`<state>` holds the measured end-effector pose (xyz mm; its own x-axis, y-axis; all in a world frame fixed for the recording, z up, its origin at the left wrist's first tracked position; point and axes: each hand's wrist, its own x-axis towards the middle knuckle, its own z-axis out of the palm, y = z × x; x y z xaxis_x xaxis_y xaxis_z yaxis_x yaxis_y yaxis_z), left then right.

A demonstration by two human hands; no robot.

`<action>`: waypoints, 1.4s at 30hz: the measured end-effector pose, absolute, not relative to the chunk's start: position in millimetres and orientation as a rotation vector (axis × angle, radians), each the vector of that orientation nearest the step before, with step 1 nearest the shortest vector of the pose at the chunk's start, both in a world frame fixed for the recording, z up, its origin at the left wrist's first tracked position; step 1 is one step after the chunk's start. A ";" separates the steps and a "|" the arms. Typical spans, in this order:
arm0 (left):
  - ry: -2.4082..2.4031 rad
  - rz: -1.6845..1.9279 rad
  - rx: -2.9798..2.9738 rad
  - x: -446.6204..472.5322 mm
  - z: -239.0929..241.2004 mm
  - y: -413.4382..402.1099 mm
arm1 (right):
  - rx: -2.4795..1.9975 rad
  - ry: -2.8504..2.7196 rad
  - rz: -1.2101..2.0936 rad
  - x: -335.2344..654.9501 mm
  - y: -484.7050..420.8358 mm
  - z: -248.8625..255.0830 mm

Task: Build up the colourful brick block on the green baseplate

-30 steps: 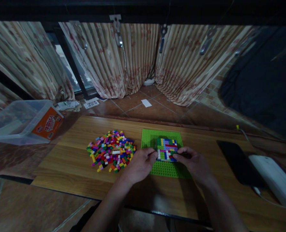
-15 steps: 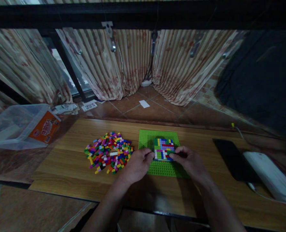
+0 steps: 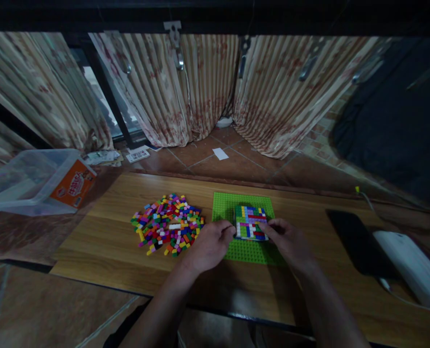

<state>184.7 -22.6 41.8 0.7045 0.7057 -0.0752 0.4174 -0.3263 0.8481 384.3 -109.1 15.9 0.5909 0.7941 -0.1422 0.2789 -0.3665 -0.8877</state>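
A block built of multicoloured toy building bricks [image 3: 250, 221] sits on a green studded baseplate [image 3: 253, 255]. My left hand [image 3: 213, 244] has its fingers curled, with thumb and finger pinched at the block's left edge. From the other side, my right hand [image 3: 289, 241] bends its fingers around the block's right side, the thumb tip lying over the top bricks. Whether a loose brick is under these fingertips cannot be made out. Left of the baseplate, a heap of loose toy bricks [image 3: 169, 226] in many colours is spread on the wooden table [image 3: 102, 241].
A clear plastic bin [image 3: 37, 186] with an orange label stands beyond the table's left end. To the right lie a black tablet-like slab [image 3: 358, 241] and a white device [image 3: 410, 266] with a cable. Striped curtains [image 3: 203, 92] hang behind, and papers [image 3: 220, 153] lie on the floor.
The view has shifted slightly, moving the scene a little to the right. My right thumb has moved up from the block's front right corner onto its top; my left hand stays at the left edge.
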 end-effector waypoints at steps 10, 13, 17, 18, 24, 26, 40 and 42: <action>0.866 0.424 1.925 184.4 41.8 -20.8 | -1.970 -0.931 0.577 378.4 -107.8 20.9; 0.853 0.432 1.860 182.7 36.8 -18.4 | -1.988 -0.917 0.553 376.7 -109.6 20.3; 0.791 0.433 1.710 181.5 29.8 -17.3 | -1.927 -0.911 0.367 367.5 -113.9 21.9; 0.774 0.433 1.663 181.5 29.4 -17.6 | -1.877 -0.936 0.293 363.4 -114.8 23.6; 0.665 0.398 1.467 181.4 39.1 -20.7 | -1.561 -1.348 0.241 335.6 -112.8 33.6; 0.617 0.380 1.434 180.5 42.7 -21.4 | -1.514 -1.431 0.295 330.8 -111.1 33.4; 0.608 0.328 1.525 178.7 51.0 -23.8 | -1.599 -1.343 0.306 341.8 -115.3 36.9; 0.679 0.391 1.639 174.2 50.7 -18.8 | -1.641 -1.255 0.253 353.0 -117.3 38.1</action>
<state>174.2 -18.8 50.7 0.7690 0.6277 -0.1211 0.2107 -0.0701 0.9750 353.0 -117.3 38.1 0.4366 0.8140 0.3831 0.6018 0.0522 -0.7969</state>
